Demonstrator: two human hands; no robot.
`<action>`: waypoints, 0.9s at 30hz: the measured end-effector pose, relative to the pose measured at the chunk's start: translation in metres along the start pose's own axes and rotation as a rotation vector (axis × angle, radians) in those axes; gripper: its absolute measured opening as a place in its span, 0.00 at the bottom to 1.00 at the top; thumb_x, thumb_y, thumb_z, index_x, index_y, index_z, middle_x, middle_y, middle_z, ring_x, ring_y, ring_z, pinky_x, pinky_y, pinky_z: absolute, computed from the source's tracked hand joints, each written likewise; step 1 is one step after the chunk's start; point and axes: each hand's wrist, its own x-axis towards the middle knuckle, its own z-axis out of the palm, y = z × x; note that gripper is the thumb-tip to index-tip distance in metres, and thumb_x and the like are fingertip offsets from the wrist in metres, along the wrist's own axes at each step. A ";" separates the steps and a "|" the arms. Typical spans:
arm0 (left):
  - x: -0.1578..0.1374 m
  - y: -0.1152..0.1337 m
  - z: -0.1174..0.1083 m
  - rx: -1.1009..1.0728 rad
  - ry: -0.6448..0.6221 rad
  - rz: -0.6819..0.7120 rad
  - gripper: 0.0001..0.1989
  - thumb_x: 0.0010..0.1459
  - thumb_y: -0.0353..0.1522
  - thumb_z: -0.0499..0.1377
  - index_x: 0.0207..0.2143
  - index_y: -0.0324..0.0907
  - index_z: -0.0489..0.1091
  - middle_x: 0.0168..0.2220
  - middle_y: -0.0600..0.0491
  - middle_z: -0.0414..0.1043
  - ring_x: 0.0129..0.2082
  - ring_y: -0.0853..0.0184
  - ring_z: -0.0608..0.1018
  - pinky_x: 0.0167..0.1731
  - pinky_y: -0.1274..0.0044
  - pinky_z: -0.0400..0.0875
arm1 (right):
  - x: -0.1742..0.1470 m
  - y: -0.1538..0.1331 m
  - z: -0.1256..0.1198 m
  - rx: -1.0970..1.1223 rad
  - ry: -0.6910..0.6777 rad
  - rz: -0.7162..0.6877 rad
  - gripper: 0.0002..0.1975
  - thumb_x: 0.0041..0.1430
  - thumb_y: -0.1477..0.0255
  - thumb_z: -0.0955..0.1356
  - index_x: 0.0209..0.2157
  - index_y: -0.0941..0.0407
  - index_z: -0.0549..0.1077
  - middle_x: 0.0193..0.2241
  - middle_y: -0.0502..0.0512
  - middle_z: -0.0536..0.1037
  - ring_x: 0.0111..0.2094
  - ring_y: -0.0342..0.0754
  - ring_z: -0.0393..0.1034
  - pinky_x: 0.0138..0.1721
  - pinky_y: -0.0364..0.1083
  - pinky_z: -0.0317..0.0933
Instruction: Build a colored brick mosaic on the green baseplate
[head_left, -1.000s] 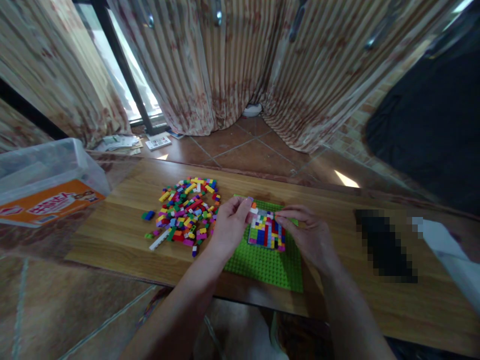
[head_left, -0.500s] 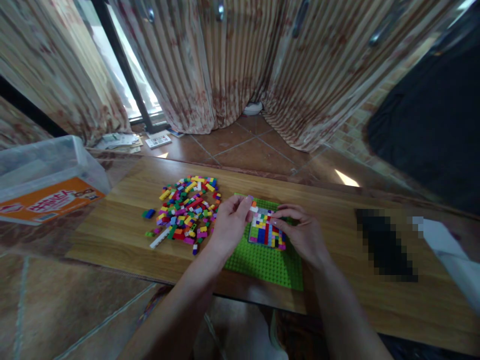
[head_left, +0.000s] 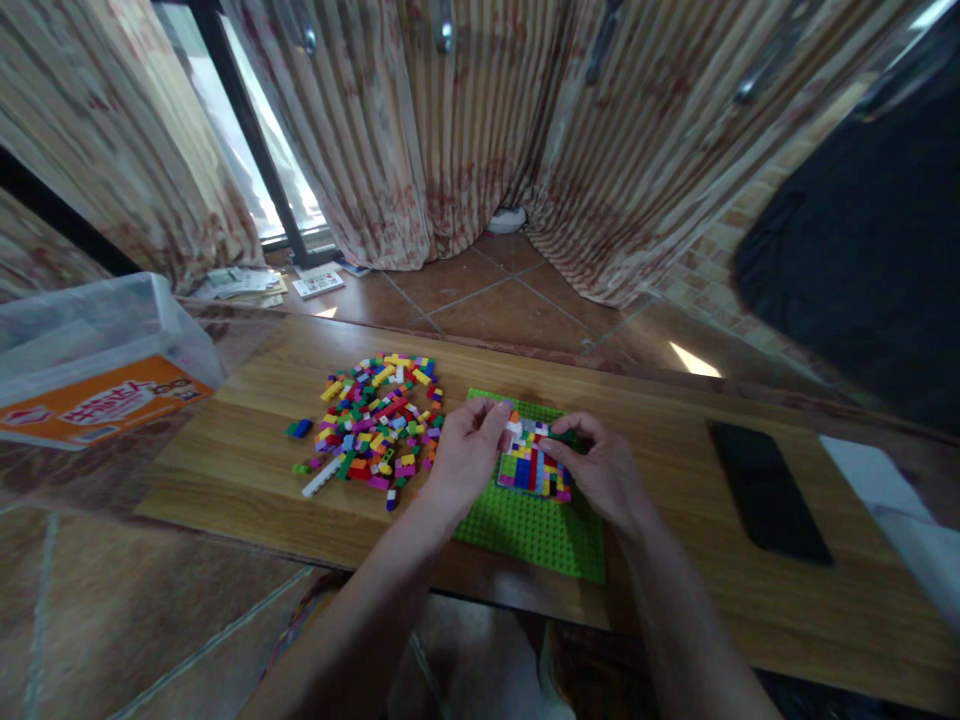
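Note:
A multicoloured panel of small toy bricks [head_left: 532, 472] sits on the green studded baseplate [head_left: 536, 540]. My left hand [head_left: 469, 455] is at the panel's upper left corner, thumb and fingers pinched together. Small white and orange bricks show beside those fingertips; whatever is inside the pinch is hidden. On the panel's right side, my right hand [head_left: 604, 470] has its thumb and forefinger curved and apart, their tips at the upper right bricks. Left of the baseplate lies a loose pile of mixed bricks [head_left: 386, 425].
The wooden table [head_left: 247, 440] carries everything. A clear plastic box [head_left: 180, 335] with an orange label stands at the far left. A dark phone-like slab [head_left: 769, 490] and white paper [head_left: 892, 490] lie to the right. Striped curtains [head_left: 420, 140] hang beyond the table.
My right thumb and forefinger have spread slightly further apart over the panel. My left hand keeps its pinch at nearly the same place. The whole view has shifted very slightly.

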 end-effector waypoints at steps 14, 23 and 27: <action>-0.003 -0.002 0.003 0.328 -0.050 0.076 0.13 0.59 0.37 0.56 0.24 0.41 0.66 0.19 0.59 0.62 0.20 0.73 0.64 0.23 0.80 0.57 | -0.007 -0.021 0.001 0.048 0.076 -0.247 0.09 0.58 0.63 0.70 0.35 0.51 0.80 0.42 0.56 0.78 0.46 0.51 0.72 0.51 0.53 0.62; -0.008 0.003 0.008 0.293 -0.093 0.066 0.14 0.60 0.36 0.55 0.22 0.41 0.64 0.17 0.59 0.61 0.18 0.73 0.63 0.22 0.80 0.57 | -0.013 -0.027 0.011 -0.030 0.085 -0.353 0.07 0.60 0.67 0.69 0.33 0.48 0.81 0.37 0.52 0.80 0.42 0.50 0.72 0.46 0.52 0.63; -0.007 -0.002 0.009 0.101 -0.102 -0.053 0.16 0.57 0.39 0.57 0.20 0.41 0.62 0.16 0.60 0.58 0.16 0.75 0.60 0.20 0.80 0.54 | -0.017 -0.031 0.010 -0.147 0.128 -0.447 0.07 0.61 0.66 0.69 0.33 0.47 0.81 0.36 0.52 0.80 0.41 0.51 0.71 0.45 0.53 0.62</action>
